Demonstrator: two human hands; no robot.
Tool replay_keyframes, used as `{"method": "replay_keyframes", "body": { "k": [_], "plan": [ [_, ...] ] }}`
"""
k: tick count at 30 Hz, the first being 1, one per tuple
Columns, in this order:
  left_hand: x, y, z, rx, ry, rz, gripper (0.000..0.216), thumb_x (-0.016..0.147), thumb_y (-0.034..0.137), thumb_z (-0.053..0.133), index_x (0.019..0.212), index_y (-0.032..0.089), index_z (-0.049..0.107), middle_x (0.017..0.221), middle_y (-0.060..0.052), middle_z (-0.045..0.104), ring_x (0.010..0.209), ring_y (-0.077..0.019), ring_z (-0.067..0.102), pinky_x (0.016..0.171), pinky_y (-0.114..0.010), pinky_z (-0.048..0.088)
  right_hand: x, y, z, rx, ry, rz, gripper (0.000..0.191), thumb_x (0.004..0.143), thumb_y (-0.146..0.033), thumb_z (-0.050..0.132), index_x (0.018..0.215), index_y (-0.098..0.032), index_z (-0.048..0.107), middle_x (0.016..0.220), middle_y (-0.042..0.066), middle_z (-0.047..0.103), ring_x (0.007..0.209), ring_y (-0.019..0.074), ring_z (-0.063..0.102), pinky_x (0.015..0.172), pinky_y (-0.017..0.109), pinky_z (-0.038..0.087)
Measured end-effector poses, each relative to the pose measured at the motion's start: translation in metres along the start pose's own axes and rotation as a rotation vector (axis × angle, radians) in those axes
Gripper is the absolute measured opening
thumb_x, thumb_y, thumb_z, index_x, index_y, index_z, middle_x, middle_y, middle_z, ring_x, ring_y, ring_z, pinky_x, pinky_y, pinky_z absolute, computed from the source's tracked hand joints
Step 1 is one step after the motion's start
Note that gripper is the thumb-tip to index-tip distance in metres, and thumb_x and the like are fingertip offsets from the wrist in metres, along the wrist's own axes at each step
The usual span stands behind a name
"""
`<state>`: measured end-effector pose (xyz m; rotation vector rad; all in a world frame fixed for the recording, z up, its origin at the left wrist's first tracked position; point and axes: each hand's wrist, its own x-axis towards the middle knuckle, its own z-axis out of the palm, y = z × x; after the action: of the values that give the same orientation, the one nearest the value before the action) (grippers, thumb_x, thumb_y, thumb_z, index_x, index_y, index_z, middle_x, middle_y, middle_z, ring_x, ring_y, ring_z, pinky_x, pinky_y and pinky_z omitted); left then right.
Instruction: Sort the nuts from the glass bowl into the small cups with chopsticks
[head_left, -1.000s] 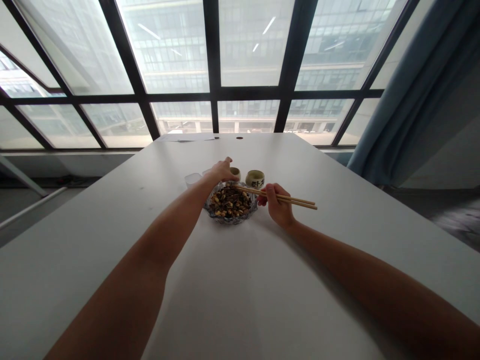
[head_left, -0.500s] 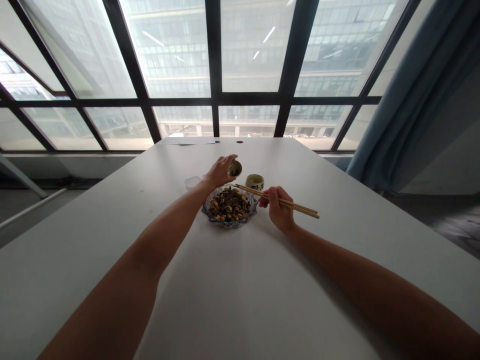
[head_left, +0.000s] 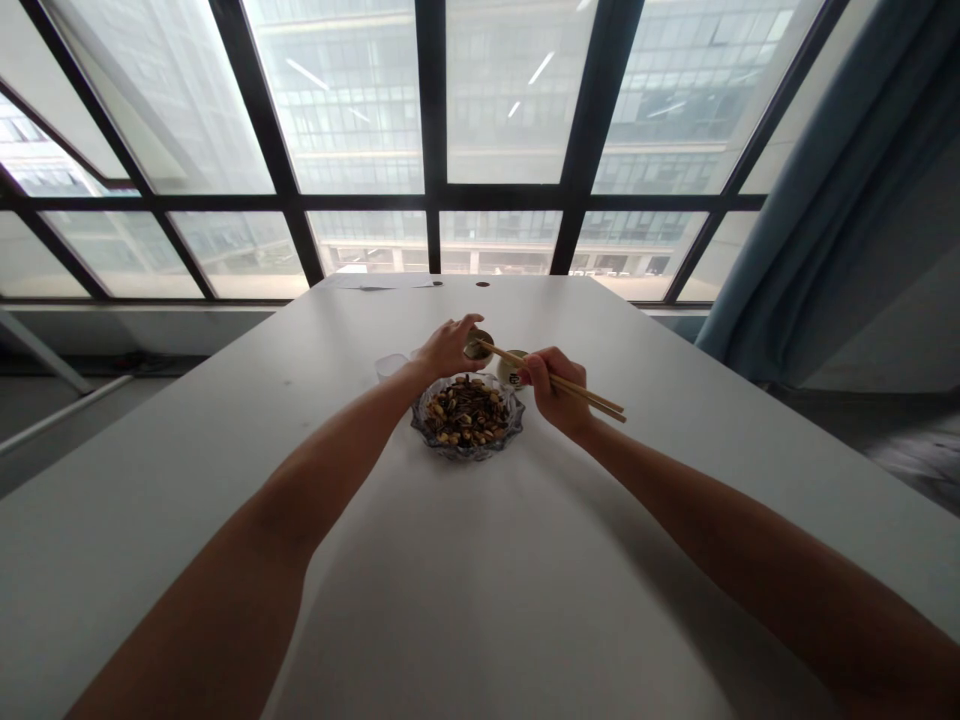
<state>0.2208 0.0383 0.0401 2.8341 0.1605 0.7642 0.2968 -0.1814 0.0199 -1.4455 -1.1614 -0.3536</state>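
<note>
L hand (head_left: 448, 348) closed round small cup (head_left: 477, 346), held at 12 o'clock of glass bowl (head_left: 421, 418); chopsticks (head_left: 581, 392) pinched in R hand (head_left: 551, 390), tips at cup mouth; fine tip control req'd

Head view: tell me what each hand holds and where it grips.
The left hand holds a small cup by its side and rim. The right hand holds chopsticks near their middle, tips at the cup.

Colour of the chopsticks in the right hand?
Chopsticks are light tan, like bare wood; head view shows them best.
</note>
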Motion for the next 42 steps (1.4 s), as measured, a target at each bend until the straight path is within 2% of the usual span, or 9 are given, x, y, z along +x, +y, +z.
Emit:
{"method": "replay_keyframes", "body": {
  "k": [5, 10, 12, 16, 22, 27, 33, 37, 42],
  "plan": [
    [0.001, 0.004, 0.0, -0.021, -0.031, -0.095, 0.081, 0.067, 0.043, 0.077, 0.137, 0.02, 0.043, 0.122, -0.01, 0.069, 0.112, -0.0284, 0.063, 0.099, -0.039, 0.047, 0.028, 0.01, 0.013, 0.018, -0.013, 0.133, 0.052, 0.087, -0.07, 0.054, 0.071, -0.021, 0.059, 0.06, 0.002, 0.066, 0.054, 0.0155, 0.061, 0.052, 0.027, 0.048],
    [0.003, 0.006, 0.002, -0.033, -0.117, -0.25, 0.087, 0.061, 0.048, 0.081, 0.136, 0.02, 0.046, 0.119, -0.011, 0.069, 0.109, -0.0313, 0.064, 0.095, -0.041, 0.05, 0.033, -0.003, -0.002, 0.201, 0.09, 0.195, 0.054, 0.085, -0.073, 0.054, 0.07, -0.021, 0.061, 0.054, 0.001, 0.062, 0.047, 0.0139, 0.057, 0.045, 0.025, 0.046],
    [0.005, 0.005, 0.004, -0.044, -0.149, -0.312, 0.087, 0.061, 0.05, 0.081, 0.135, 0.021, 0.047, 0.117, -0.011, 0.069, 0.108, -0.0313, 0.064, 0.093, -0.04, 0.051, 0.03, -0.012, -0.013, 0.218, 0.028, 0.196, 0.057, 0.086, -0.074, 0.053, 0.065, -0.021, 0.059, 0.049, 0.001, 0.06, 0.041, 0.0127, 0.053, 0.039, 0.025, 0.042],
    [0.008, 0.003, 0.01, -0.032, -0.158, -0.369, 0.085, 0.062, 0.052, 0.08, 0.134, 0.02, 0.048, 0.12, -0.015, 0.068, 0.11, -0.0327, 0.063, 0.092, -0.042, 0.05, 0.028, -0.024, -0.031, 0.136, -0.21, 0.148, 0.058, 0.089, -0.071, 0.051, 0.062, -0.02, 0.061, 0.047, 0.001, 0.058, 0.037, 0.0112, 0.051, 0.035, 0.023, 0.039],
    [0.008, 0.001, 0.007, 0.02, -0.196, -0.346, 0.076, 0.074, 0.06, 0.07, 0.135, 0.02, 0.047, 0.131, -0.015, 0.065, 0.126, -0.0335, 0.057, 0.111, -0.05, 0.033, 0.029, -0.022, -0.03, 0.01, -0.382, 0.045, 0.058, 0.091, -0.069, 0.048, 0.064, -0.019, 0.06, 0.051, 0.002, 0.061, 0.043, 0.0118, 0.055, 0.039, 0.023, 0.043],
    [-0.026, -0.009, -0.014, 0.033, 0.023, -0.24, 0.052, 0.091, 0.056, 0.053, 0.129, 0.02, 0.053, 0.136, -0.012, 0.062, 0.13, -0.0289, 0.054, 0.12, -0.053, 0.019, 0.028, -0.018, -0.026, 0.016, -0.446, 0.027, 0.054, 0.092, -0.066, 0.049, 0.067, -0.02, 0.059, 0.054, 0.002, 0.063, 0.047, 0.0129, 0.058, 0.043, 0.024, 0.046],
    [-0.093, -0.039, -0.036, 0.12, 0.206, -0.298, 0.051, 0.09, 0.056, 0.054, 0.127, 0.02, 0.056, 0.133, -0.012, 0.062, 0.128, -0.0286, 0.053, 0.116, -0.047, 0.031, 0.029, -0.003, -0.024, 0.139, -0.429, 0.164, 0.054, 0.086, -0.069, 0.058, 0.067, -0.018, 0.061, 0.054, 0.003, 0.065, 0.046, 0.0137, 0.06, 0.042, 0.024, 0.048],
    [-0.123, -0.056, -0.028, 0.079, 0.269, -0.418, 0.062, 0.085, 0.055, 0.062, 0.135, 0.022, 0.048, 0.139, -0.013, 0.057, 0.13, -0.0302, 0.052, 0.11, -0.047, 0.04, 0.032, 0.001, -0.024, 0.183, -0.418, 0.228, 0.055, 0.083, -0.07, 0.061, 0.065, -0.018, 0.062, 0.053, 0.003, 0.064, 0.044, 0.0129, 0.058, 0.039, 0.024, 0.048],
    [-0.131, -0.064, -0.012, -0.047, 0.269, -0.524, 0.081, 0.077, 0.056, 0.071, 0.142, 0.02, 0.039, 0.139, -0.016, 0.056, 0.124, -0.0311, 0.057, 0.105, -0.046, 0.046, 0.033, 0.001, -0.026, 0.189, -0.397, 0.265, 0.057, 0.079, -0.073, 0.062, 0.064, -0.017, 0.062, 0.051, 0.003, 0.064, 0.041, 0.0127, 0.058, 0.036, 0.023, 0.046]
  ]
}}
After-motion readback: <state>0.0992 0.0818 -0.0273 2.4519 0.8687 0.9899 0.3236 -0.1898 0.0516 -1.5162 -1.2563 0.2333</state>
